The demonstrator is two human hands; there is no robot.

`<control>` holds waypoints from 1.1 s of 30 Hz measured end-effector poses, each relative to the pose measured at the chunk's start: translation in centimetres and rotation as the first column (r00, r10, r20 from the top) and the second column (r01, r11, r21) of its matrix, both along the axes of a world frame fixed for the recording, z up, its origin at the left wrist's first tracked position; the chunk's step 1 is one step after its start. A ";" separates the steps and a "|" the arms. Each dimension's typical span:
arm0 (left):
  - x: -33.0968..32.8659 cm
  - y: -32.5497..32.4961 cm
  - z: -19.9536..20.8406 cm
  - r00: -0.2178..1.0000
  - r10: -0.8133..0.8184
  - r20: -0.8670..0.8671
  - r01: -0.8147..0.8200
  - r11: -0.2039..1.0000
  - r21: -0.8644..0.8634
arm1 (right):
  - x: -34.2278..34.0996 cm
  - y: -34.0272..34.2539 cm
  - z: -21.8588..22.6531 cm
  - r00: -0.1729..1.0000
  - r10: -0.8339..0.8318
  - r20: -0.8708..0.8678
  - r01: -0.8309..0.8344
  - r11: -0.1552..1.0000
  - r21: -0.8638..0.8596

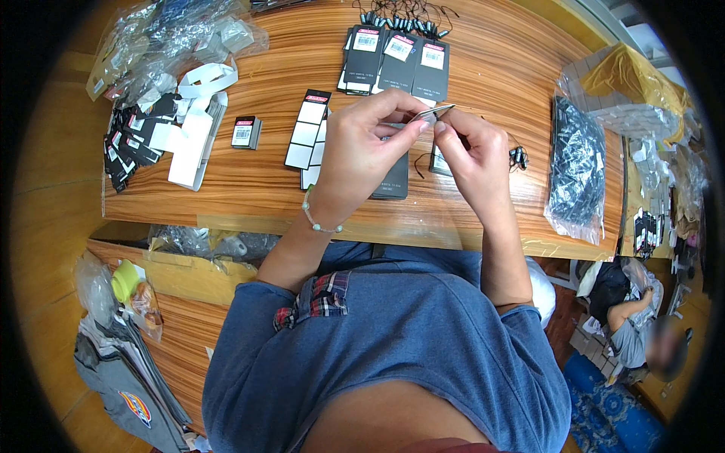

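My left hand (366,143), wearing a beaded bracelet (321,228), and my right hand (477,155) meet above the table, fingertips pinched together. Between them is a slim, pale item with dark edges (436,111), too small to name. Beneath my left hand lies a black hang tag (394,180), partly covered by it. A small stack of tags (441,162) sits under my right hand, mostly hidden, with black strings (518,158) beside it. To the left of my left hand are black-edged strips of white labels (302,136).
Fanned black hang tags (396,60) with strings lie at the far side. A small tag stack (245,133), white card pieces (198,147) and plastic bags (181,45) occupy the left. A bag of black cords (577,162) rests right, near a box (619,94). Another person (630,332) is at lower right.
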State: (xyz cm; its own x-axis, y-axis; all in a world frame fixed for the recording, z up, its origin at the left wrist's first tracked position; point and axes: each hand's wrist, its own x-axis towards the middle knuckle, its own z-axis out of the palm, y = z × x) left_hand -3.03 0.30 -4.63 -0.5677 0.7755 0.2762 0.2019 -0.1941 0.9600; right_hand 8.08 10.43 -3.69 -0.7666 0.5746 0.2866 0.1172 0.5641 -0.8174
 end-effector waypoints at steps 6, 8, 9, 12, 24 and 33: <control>0.0 -0.3 0.1 0.961 0.082 -0.263 -0.101 0.993 -0.058 | 0.2 -0.5 -1.6 0.950 0.029 -0.311 -0.228 0.745 -0.627; 0.5 -0.5 0.7 0.967 0.085 -0.240 -0.101 0.993 -0.055 | -0.1 -1.2 -2.1 0.887 -0.043 -0.460 -0.346 0.598 -0.723; 0.5 -0.5 0.5 0.956 0.105 -0.273 -0.130 0.989 -0.076 | 0.0 -1.4 -2.9 0.844 -0.030 -0.535 -0.433 0.549 -0.715; 0.5 0.0 0.7 0.925 0.073 -0.373 -0.113 0.990 -0.088 | -0.4 -1.9 -4.1 0.802 -0.142 -0.581 -0.462 0.470 -0.752; 4.8 2.2 0.7 0.831 0.152 -0.534 -0.222 0.973 -0.068 | -0.1 -1.5 -5.7 0.564 -0.394 -0.726 -0.409 0.631 -0.659; 6.1 3.4 1.3 0.764 0.229 -0.603 -0.273 0.962 0.020 | 3.7 0.6 -6.0 0.719 -0.323 -0.616 -0.118 0.816 -0.566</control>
